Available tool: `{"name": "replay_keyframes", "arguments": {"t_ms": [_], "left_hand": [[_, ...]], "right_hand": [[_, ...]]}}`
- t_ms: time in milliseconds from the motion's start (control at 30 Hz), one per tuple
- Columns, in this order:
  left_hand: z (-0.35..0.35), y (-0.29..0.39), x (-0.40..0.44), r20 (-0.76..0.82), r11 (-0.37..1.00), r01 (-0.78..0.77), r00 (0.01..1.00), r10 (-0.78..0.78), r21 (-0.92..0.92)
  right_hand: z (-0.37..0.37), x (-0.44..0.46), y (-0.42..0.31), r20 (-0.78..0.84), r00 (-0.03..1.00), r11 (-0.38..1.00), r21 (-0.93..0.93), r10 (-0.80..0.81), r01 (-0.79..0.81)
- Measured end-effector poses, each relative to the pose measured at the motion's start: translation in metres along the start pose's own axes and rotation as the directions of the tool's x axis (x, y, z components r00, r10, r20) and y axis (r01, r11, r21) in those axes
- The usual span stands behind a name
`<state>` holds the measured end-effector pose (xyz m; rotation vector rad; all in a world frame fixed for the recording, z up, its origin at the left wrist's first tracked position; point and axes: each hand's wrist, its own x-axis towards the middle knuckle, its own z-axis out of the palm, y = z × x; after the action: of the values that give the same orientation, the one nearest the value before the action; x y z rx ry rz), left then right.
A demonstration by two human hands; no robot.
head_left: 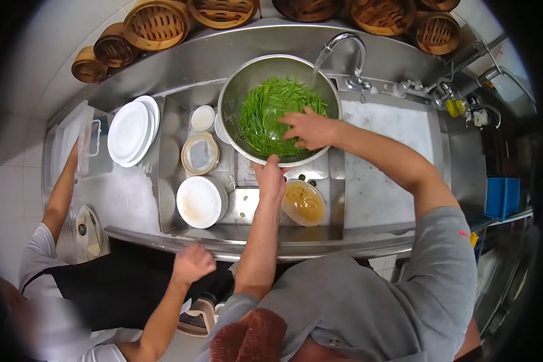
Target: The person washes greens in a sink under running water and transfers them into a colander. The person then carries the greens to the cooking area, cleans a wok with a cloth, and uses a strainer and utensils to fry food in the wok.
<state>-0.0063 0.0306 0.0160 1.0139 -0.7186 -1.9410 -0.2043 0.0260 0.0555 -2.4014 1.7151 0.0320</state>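
A large perforated metal colander (pixel 230 99) sits over the sink, full of cut green stalks (pixel 260 117) that look like chives or thin beans. My left hand (pixel 271 176) grips its near rim, with the thumb over the edge. Inside, my right hand (pixel 311 128) rests on the greens with its fingers spread. From the curved faucet (pixel 350 45), water runs down at the colander's far right side. Below the colander, close to my left wrist, is a bowl of yellowish liquid (pixel 303 202).
In the sink are a stack of white plates (pixel 200 202) and small round containers (pixel 200 154). More white plates (pixel 128 133) lie left. Bamboo steamers (pixel 157 25) line the back. A co-worker's hand (pixel 194 263) is near the front edge; a blue basket (pixel 502 198) stands right.
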Motion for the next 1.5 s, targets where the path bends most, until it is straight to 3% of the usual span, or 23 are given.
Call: {"name": "replay_keyframes", "arguments": {"t_ms": [67,100,200,267,333,433,500,700,767,867,900,933,1033,1067,1133,1167,1200,1267,1300,1333,1400,1433,1500], "left_hand": [[-0.005,0.001,-0.003,-0.007,1.0,-0.003,1.0,0.003,0.0],[-0.005,0.002,-0.002,-0.006,1.0,-0.011,1.0,0.011,-0.003],[-0.001,0.001,-0.003,-0.027,0.999,-0.023,0.999,0.022,-0.038],[0.002,0.0,-0.001,0.039,0.997,-0.009,0.999,0.012,-0.077],[0.006,0.002,-0.001,0.039,0.998,-0.011,0.999,0.013,-0.062],[-0.004,0.003,-0.004,0.021,0.999,0.008,1.0,-0.007,-0.032],[-0.005,0.004,-0.004,0.008,0.999,0.013,1.0,-0.012,-0.038],[0.002,0.007,-0.013,0.034,0.999,0.021,0.999,-0.02,-0.03],[0.005,0.007,-0.014,0.023,1.0,0.019,1.0,-0.018,-0.025],[0.009,0.005,-0.016,0.031,0.998,0.019,0.999,-0.018,-0.056],[0.01,0.003,-0.017,0.024,0.998,0.02,1.0,-0.019,-0.06],[0.011,0.002,-0.017,0.02,0.998,0.021,1.0,-0.02,-0.063],[0.011,-0.005,-0.012,0.027,0.999,-0.003,1.0,0.004,-0.043],[0.01,-0.007,-0.012,0.028,0.999,0.001,1.0,0.001,-0.042],[0.008,-0.005,-0.012,0.0,1.0,0.008,1.0,-0.008,-0.012],[0.006,-0.005,-0.012,-0.003,1.0,0.007,1.0,-0.007,-0.008],[0.005,-0.007,-0.013,-0.008,1.0,0.0,1.0,0.0,-0.006],[0.005,-0.007,-0.011,-0.005,1.0,-0.01,1.0,0.01,-0.008],[0.004,-0.006,-0.011,0.019,0.999,-0.013,1.0,0.014,-0.051],[0.001,-0.004,-0.011,0.041,0.996,-0.015,0.999,0.019,-0.091],[-0.006,0.003,-0.011,0.061,0.997,-0.005,0.998,0.009,-0.072],[-0.007,0.004,-0.011,0.08,0.998,0.006,0.997,-0.002,-0.056],[-0.009,0.004,-0.007,0.076,1.0,0.013,0.997,-0.011,-0.027]], "right_hand": [[0.016,-0.011,0.014,-0.107,0.993,0.994,0.092,-0.054,0.064],[0.009,-0.009,0.02,-0.18,0.973,0.989,0.007,0.147,-0.148],[0.01,0.002,-0.003,-0.09,0.932,0.934,-0.032,0.352,-0.356],[0.035,0.015,-0.03,-0.152,0.962,0.971,-0.048,0.226,-0.235],[0.041,0.03,-0.052,-0.185,0.979,0.953,0.273,-0.085,0.135],[0.027,0.021,-0.018,-0.202,0.968,0.988,0.015,-0.151,0.157],[0.009,0.01,0.012,-0.151,0.982,0.992,-0.04,0.111,-0.118],[-0.016,0.03,0.087,-0.262,0.864,0.866,0.39,0.43,-0.313],[-0.012,0.039,0.09,-0.069,0.704,0.445,0.816,0.707,-0.368],[0.011,0.054,0.076,-0.169,0.548,0.296,0.943,0.819,-0.151],[0.016,0.056,0.058,-0.423,0.556,0.66,0.67,0.715,-0.34],[0.025,0.059,0.034,-0.49,0.682,0.812,0.514,0.543,-0.277],[0.044,0.055,-0.037,-0.551,0.829,0.988,0.049,-0.098,0.149],[0.039,0.052,-0.034,-0.55,0.83,0.988,0.051,-0.095,0.147],[0.027,0.049,-0.016,-0.369,0.892,0.966,0.086,0.26,-0.246],[0.034,0.054,-0.004,-0.387,0.818,0.905,0.187,0.425,-0.382],[0.038,0.052,-0.008,-0.387,0.817,0.904,0.191,0.427,-0.382],[0.041,0.039,-0.025,-0.17,0.984,0.999,-0.003,-0.047,0.048],[0.032,0.024,-0.035,-0.165,0.98,0.993,0.006,-0.114,0.116],[0.027,0.016,-0.025,-0.166,0.979,0.993,0.006,-0.114,0.117],[0.016,0.001,0.003,-0.09,0.978,0.982,0.0,0.188,-0.189],[0.006,-0.006,0.011,-0.271,0.915,0.951,0.0,0.298,-0.31],[0.007,-0.005,-0.001,-0.107,0.971,0.977,0.052,0.212,-0.207]]}}
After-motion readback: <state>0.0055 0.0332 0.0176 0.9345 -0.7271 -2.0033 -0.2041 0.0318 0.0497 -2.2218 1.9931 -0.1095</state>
